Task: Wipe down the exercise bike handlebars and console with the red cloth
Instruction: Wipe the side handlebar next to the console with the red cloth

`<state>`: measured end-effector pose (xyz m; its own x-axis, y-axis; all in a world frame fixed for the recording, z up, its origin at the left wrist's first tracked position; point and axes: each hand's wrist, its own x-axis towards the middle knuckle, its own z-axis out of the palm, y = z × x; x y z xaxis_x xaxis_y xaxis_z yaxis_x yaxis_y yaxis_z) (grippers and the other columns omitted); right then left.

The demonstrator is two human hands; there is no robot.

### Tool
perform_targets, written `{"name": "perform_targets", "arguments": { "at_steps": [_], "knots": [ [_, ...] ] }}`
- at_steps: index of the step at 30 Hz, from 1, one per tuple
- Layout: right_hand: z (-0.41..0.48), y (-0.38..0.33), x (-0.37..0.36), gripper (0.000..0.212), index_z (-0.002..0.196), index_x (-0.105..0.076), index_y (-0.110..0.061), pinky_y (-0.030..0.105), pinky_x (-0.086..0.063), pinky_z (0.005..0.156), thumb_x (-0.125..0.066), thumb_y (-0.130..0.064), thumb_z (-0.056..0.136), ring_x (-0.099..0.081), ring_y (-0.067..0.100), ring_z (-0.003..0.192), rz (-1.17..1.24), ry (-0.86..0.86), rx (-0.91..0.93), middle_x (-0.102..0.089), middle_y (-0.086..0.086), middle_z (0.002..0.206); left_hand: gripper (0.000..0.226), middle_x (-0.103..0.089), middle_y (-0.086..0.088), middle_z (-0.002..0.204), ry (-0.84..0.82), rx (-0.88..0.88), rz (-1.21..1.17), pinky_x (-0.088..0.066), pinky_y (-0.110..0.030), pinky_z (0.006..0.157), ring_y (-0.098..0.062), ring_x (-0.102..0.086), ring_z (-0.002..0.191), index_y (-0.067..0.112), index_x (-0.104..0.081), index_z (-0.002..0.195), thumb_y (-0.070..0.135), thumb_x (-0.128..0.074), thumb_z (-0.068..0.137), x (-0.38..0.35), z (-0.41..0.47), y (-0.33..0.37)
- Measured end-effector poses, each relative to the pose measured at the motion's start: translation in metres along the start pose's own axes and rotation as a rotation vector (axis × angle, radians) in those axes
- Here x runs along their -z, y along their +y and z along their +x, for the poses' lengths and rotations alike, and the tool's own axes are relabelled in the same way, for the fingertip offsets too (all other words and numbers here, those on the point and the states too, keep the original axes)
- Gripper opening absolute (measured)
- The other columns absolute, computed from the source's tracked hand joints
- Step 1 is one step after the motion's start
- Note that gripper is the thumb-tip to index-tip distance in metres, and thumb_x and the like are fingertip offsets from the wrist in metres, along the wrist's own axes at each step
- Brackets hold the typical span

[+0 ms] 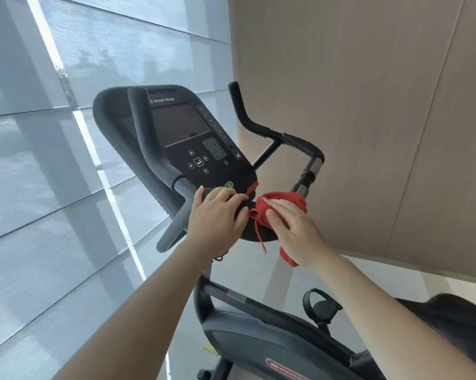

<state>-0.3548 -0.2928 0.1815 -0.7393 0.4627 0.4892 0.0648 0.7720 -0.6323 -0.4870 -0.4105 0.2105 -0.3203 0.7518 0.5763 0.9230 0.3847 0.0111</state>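
Head view: right hand [294, 229] is lying flat with fingers straight, pressing the bunched red cloth [291, 198] onto the black hub just below the console [182, 124], loose threads dangling. Left hand [217, 215] is curling its fingers over the console's lower edge, probably bracing. The step looks like wiping the centre area. The screen, keypad and both handlebars, left [146, 138] and right [258, 130], are likely waiting, so the next move is sliding the cloth up or outward with pressure.

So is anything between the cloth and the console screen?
Nothing visible does. The right hand presses the cloth low on the console; the screen above is bare. The left hand grips beside the cloth.
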Motion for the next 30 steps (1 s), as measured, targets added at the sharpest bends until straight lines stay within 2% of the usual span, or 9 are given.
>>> {"name": "perform_targets", "arguments": {
  "at_steps": [3, 6, 9, 12, 16, 20, 24, 27, 30],
  "knots": [
    [-0.013, -0.007, 0.000, 0.039, 0.130, -0.052, -0.023, 0.009, -0.021, 0.102, -0.039, -0.037, 0.097, -0.035, -0.005, 0.124, -0.051, 0.059, -0.003, -0.051, -0.010, 0.135, 0.050, -0.063, 0.007, 0.110, 0.046, -0.015, -0.024, -0.022, -0.054, 0.109, -0.017, -0.053, 0.115, 0.026, -0.065, 0.112, 0.042, -0.023, 0.091, -0.006, -0.002, -0.002],
    [-0.029, -0.006, -0.001, 0.039, 0.130, -0.053, -0.025, 0.022, -0.025, 0.109, -0.041, -0.040, 0.095, -0.034, -0.002, 0.130, -0.051, 0.076, 0.022, -0.050, -0.013, 0.136, 0.050, -0.064, 0.005, 0.108, 0.057, -0.024, -0.038, -0.022, -0.057, 0.108, -0.019, -0.054, 0.114, 0.023, -0.066, 0.110, 0.040, -0.023, 0.091, -0.010, -0.003, -0.001],
    [-0.019, -0.006, 0.002, 0.045, 0.135, -0.046, -0.027, 0.031, -0.021, 0.114, -0.037, -0.044, 0.095, -0.026, 0.002, 0.135, -0.073, 0.005, -0.032, -0.042, -0.013, 0.143, 0.051, -0.064, 0.004, 0.107, 0.056, -0.035, -0.044, -0.022, -0.056, 0.108, -0.020, -0.054, 0.114, 0.022, -0.066, 0.109, 0.040, -0.022, 0.091, -0.009, -0.003, -0.002],
    [-0.004, -0.006, 0.008, 0.044, 0.136, -0.043, -0.030, 0.034, -0.019, 0.116, -0.038, -0.044, 0.095, -0.026, 0.007, 0.138, -0.050, -0.053, -0.111, -0.038, -0.012, 0.146, 0.049, -0.064, 0.004, 0.108, 0.054, -0.023, -0.044, -0.023, -0.055, 0.108, -0.019, -0.054, 0.114, 0.023, -0.066, 0.110, 0.040, -0.023, 0.091, -0.009, -0.004, -0.001],
    [-0.011, -0.002, 0.008, 0.041, 0.132, -0.050, -0.030, 0.034, -0.026, 0.114, -0.046, -0.043, 0.093, -0.032, 0.005, 0.134, 0.015, -0.018, -0.096, -0.046, -0.015, 0.140, 0.048, -0.062, 0.006, 0.112, 0.038, -0.003, -0.040, -0.023, -0.054, 0.108, -0.018, -0.051, 0.118, 0.026, -0.064, 0.114, 0.040, -0.024, 0.092, -0.011, -0.005, -0.001],
    [-0.009, 0.003, 0.013, 0.037, 0.127, -0.056, -0.027, 0.026, -0.028, 0.111, -0.052, -0.038, 0.091, -0.041, 0.007, 0.129, 0.016, 0.015, -0.081, -0.053, -0.013, 0.133, 0.051, -0.060, 0.007, 0.115, 0.036, -0.007, -0.047, -0.016, -0.053, 0.111, -0.017, -0.048, 0.121, 0.027, -0.062, 0.117, 0.043, -0.021, 0.091, -0.009, -0.005, -0.002],
    [0.009, 0.002, 0.018, 0.036, 0.126, -0.056, -0.025, 0.013, -0.031, 0.093, -0.043, -0.038, 0.095, -0.049, 0.013, 0.119, -0.035, -0.021, -0.131, -0.057, -0.008, 0.129, 0.052, -0.060, 0.007, 0.114, 0.057, 0.008, -0.061, -0.015, -0.053, 0.112, -0.017, -0.048, 0.120, 0.026, -0.063, 0.115, 0.044, -0.021, 0.090, -0.009, -0.006, 0.000],
    [-0.005, 0.002, 0.011, 0.033, 0.123, -0.058, -0.026, -0.001, -0.029, 0.083, -0.043, -0.037, 0.095, -0.048, -0.001, 0.108, -0.045, 0.031, -0.040, -0.058, -0.016, 0.120, 0.051, -0.060, 0.007, 0.112, 0.081, 0.016, -0.067, -0.016, -0.053, 0.111, -0.018, -0.049, 0.119, 0.026, -0.064, 0.114, 0.043, -0.022, 0.090, -0.012, -0.006, 0.000],
    [-0.018, 0.004, 0.010, 0.037, 0.123, -0.058, -0.026, 0.012, -0.034, 0.095, -0.046, -0.041, 0.092, -0.049, 0.000, 0.113, -0.034, 0.058, 0.010, -0.057, -0.019, 0.123, 0.052, -0.059, 0.007, 0.113, 0.067, 0.021, -0.061, -0.014, -0.052, 0.112, -0.018, -0.048, 0.119, 0.027, -0.064, 0.115, 0.043, -0.021, 0.090, -0.011, -0.006, 0.003]
  ]
}}
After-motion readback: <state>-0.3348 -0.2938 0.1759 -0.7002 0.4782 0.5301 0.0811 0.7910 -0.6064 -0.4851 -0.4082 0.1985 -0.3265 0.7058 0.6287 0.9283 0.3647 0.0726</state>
